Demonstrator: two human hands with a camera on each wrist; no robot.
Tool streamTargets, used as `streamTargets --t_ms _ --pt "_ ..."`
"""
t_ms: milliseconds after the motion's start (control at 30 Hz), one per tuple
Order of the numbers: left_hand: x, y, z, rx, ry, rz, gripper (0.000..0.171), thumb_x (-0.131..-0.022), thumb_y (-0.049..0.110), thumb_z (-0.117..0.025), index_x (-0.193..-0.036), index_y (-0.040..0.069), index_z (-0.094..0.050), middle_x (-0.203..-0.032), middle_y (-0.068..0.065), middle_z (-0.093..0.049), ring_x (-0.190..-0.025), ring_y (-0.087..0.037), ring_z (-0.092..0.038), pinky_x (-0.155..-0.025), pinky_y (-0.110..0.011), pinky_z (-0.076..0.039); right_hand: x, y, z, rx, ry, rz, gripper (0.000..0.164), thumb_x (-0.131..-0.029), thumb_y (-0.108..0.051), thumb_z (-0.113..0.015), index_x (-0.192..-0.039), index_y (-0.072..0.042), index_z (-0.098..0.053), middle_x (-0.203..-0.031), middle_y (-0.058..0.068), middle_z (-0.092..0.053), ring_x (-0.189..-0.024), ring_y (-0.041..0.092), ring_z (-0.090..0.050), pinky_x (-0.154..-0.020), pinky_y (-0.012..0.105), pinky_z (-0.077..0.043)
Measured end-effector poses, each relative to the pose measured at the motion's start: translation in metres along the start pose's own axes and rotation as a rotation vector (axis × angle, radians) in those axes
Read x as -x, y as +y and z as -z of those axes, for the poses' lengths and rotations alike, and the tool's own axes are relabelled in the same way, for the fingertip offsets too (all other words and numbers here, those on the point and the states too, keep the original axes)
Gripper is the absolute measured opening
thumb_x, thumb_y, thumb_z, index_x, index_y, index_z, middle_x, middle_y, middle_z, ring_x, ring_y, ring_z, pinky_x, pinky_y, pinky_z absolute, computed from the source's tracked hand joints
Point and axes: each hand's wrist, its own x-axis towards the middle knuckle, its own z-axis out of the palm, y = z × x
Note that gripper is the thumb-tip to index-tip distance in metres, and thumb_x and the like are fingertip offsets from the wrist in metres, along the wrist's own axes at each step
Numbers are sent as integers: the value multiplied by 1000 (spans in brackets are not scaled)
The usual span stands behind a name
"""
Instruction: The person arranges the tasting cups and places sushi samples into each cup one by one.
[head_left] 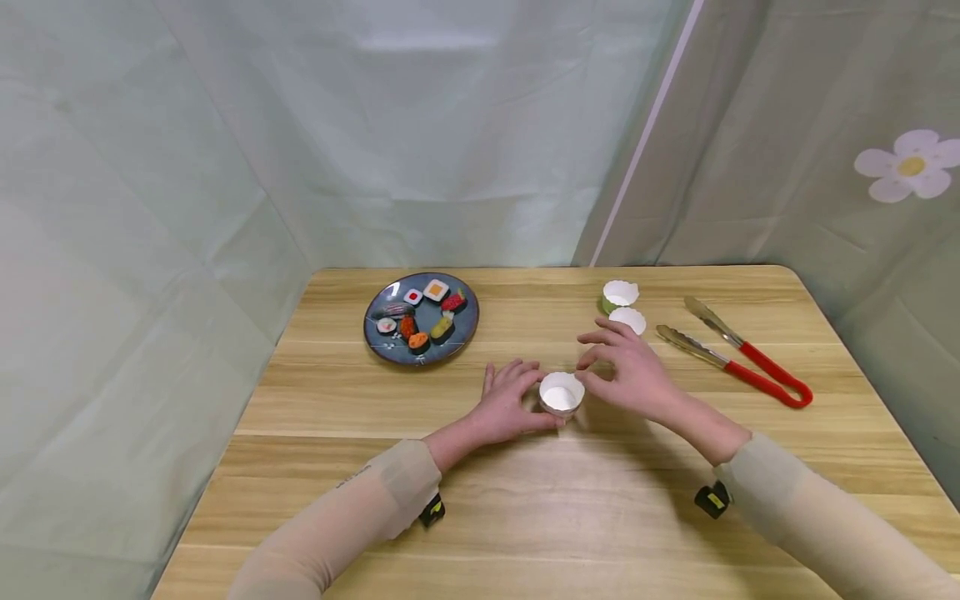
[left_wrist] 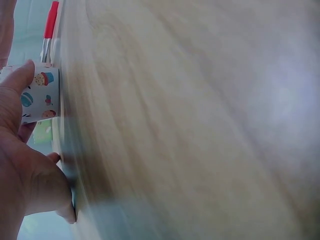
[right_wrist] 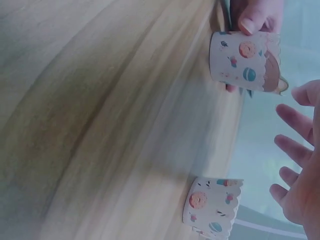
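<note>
A white paper baking cup (head_left: pixel 561 395) with a scalloped rim stands upright on the table. My left hand (head_left: pixel 512 405) holds it from the left, thumb on the near side and fingers behind; pastry prints show on its wall (left_wrist: pixel 45 95) in the left wrist view. Just right of the rim is my right hand (head_left: pixel 628 371), fingers loosely spread and apart from the cup (right_wrist: pixel 237 60) in the right wrist view. Beyond the right fingertips stand a second printed white cup (right_wrist: pixel 212 205) and a green cup (head_left: pixel 619 294) with a white inside.
At the back left, a dark blue plate (head_left: pixel 420 360) carries several sushi pieces (head_left: pixel 442 327). Red-handled metal tongs (head_left: pixel 765 379) lie spread on the right side of the wooden table (head_left: pixel 360 400). Pale curtains (head_left: pixel 450 150) hang behind the far edge.
</note>
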Motion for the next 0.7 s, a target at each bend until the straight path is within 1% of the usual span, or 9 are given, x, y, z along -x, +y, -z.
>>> streamTargets --t_ms 100,167,367,600,700 --pt "0 -1 0 2 -2 4 75 -81 57 -82 -143 23 -57 -160 -7 -39 -154 -32 -18 -119 -63 9 0 -1 -2 17 -18 -9 10 -90 -32 -75 -86 -23 -77 -131 6 -67 -145 34 -37 -116 58 -30" --pt "0 -1 -1 3 6 -5 75 -81 57 -82 -143 23 -57 -160 -8 -40 -154 -34 -18 -119 -64 9 -1 -2 -4 29 -16 -9 11 -90 -32 -76 -83 -22 -76 -129 6 -68 -144 34 -39 -116 57 -31" --pt "-1 -3 -2 0 19 -24 75 -79 55 -84 -142 23 -58 -159 -9 -41 -153 -36 -19 -119 -65 8 -2 -5 -7 65 18 -7 15 -88 -29 -77 -76 -21 -74 -123 6 -71 -138 33 -46 -113 55 -36" --pt "-1 -3 -2 -4 19 -24 75 -80 54 -84 -143 24 -57 -159 -8 -41 -153 -35 -19 -119 -65 8 -6 -8 -6 85 50 5 17 -85 -25 -77 -70 -22 -72 -119 6 -73 -135 32 -48 -111 53 -38" --pt "-1 -3 -3 -2 22 -25 77 -80 55 -84 -143 22 -57 -158 -9 -41 -153 -36 -19 -119 -65 8 -7 -7 -5 79 74 12 18 -84 -22 -77 -67 -21 -71 -118 7 -74 -134 33 -49 -111 52 -38"
